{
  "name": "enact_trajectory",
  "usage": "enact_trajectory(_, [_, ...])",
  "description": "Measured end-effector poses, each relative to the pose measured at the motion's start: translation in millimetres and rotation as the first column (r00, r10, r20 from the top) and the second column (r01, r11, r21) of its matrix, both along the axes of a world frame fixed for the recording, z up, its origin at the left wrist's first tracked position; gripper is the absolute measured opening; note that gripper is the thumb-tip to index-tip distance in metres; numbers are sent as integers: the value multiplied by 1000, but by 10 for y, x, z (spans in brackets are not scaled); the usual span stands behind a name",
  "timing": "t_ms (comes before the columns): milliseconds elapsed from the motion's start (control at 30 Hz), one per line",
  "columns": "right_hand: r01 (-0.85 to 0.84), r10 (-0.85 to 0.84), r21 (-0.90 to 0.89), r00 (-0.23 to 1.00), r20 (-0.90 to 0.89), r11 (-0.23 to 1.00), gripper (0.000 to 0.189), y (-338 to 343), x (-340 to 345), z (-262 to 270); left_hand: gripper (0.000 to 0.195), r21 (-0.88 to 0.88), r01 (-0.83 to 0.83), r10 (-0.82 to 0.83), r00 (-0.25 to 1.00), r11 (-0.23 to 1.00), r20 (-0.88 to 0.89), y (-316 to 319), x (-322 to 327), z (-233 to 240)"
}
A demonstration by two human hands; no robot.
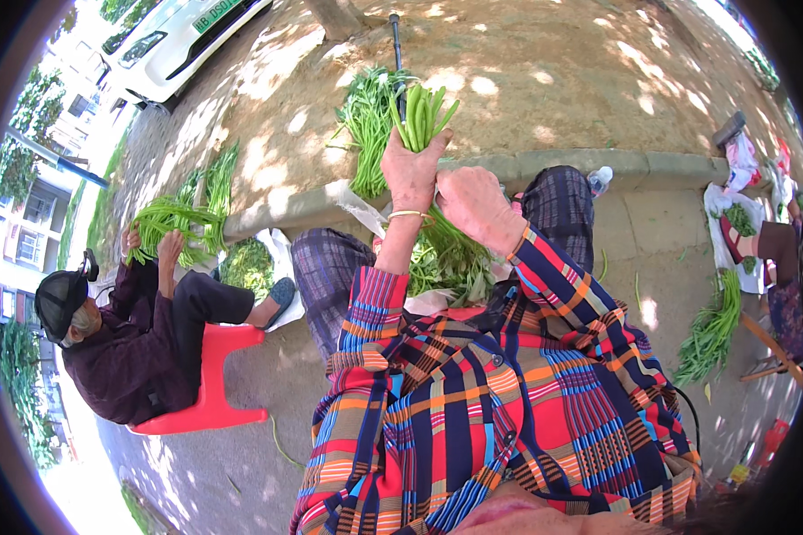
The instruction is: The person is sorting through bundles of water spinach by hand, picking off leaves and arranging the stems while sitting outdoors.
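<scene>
My left hand [411,167] is closed around a bunch of long green vegetable stems [420,114], whose bare ends stick up above the fist. A bracelet circles that wrist. Just to its right, my right hand [478,204] is curled against the lower part of the bunch; what its fingertips hold is hidden. Between my knees, leafy green tops [452,257] hang over pale plastic sheeting [431,302], and I cannot tell where the held bunch ends and the loose leaves begin. Beyond my left hand, a heap of leafy stems [368,127] lies at the kerb.
A person [127,341] on a red plastic stool [231,381] handles green stems [174,221] at left. At right, another person's leg [773,241] is beside stems [712,328]. A stone kerb [615,170], plastic bottle [600,180], black pole [396,47] and parked car [174,47] lie ahead.
</scene>
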State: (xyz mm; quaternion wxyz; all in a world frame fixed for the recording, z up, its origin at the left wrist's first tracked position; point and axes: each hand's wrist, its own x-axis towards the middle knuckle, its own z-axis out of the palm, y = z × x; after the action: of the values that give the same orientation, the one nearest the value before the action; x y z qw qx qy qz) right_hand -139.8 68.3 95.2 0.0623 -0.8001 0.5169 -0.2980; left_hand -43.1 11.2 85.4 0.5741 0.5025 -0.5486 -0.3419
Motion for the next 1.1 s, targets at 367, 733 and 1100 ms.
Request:
enact_trajectory(367, [-448,154,430,811,565,784,9,131,-228,60,24,55,99,-74,936,994,-345,-77,392,272])
enact_trajectory(733, [-391,102,303,741,664,869,9,338,-239,-63,31,-358,519,-625,557,776,-547,11,1061,522])
enact_trajectory(1100, [-286,39,247,721,691,926,11,131,-339,-141,41,-596,583,-818,243,552,-521,11,1049,531])
